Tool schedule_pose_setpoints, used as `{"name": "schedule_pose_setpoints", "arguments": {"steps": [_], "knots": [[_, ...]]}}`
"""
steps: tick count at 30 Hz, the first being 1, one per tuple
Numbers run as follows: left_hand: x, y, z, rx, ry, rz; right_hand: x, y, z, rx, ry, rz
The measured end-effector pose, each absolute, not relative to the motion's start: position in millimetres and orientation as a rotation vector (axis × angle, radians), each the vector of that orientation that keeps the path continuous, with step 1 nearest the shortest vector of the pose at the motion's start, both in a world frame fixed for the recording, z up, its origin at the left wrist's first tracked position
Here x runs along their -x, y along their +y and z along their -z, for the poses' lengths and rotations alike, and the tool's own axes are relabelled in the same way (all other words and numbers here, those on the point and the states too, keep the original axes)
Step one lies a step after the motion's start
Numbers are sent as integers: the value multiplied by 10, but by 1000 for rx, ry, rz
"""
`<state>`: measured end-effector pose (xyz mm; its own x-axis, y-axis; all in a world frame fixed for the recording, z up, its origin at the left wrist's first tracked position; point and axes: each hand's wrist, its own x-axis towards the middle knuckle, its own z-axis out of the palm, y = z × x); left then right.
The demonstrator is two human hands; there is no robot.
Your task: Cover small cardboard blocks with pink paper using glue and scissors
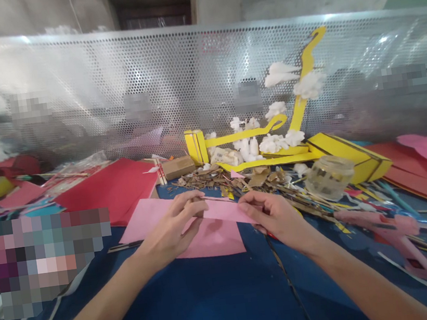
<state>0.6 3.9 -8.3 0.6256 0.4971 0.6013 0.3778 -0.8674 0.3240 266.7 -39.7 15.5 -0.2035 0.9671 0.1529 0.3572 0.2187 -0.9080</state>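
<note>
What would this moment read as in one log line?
left hand: at pink paper piece | right hand: pinching its right end | below: larger pink sheet, blue table | right side: pink glue gun

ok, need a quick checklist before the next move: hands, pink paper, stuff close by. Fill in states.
1. Right hand on the pink strip: ok, thumb and fingers pinch its right end.
2. Left hand grip: cannot tell; fingers are at the strip's other end, contact partly hidden.
3. Pink sheet on the table: ok, lies below the hands.
4. Slim dark tool clear of the left wrist: cannot tell; its end meets the wrist's outline in view.
5. Glue gun out of the hands: ok, lies right of the right arm.
6. Glue gun switched off: cannot tell.
</note>
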Motion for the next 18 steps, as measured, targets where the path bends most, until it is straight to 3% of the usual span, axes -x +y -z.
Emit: {"name": "schedule_pose_setpoints", "arguments": {"steps": [18], "knots": [[-20,27,53,-2694,706,-1076,-2669,-399,-159,1250,-1698,-972]]}}
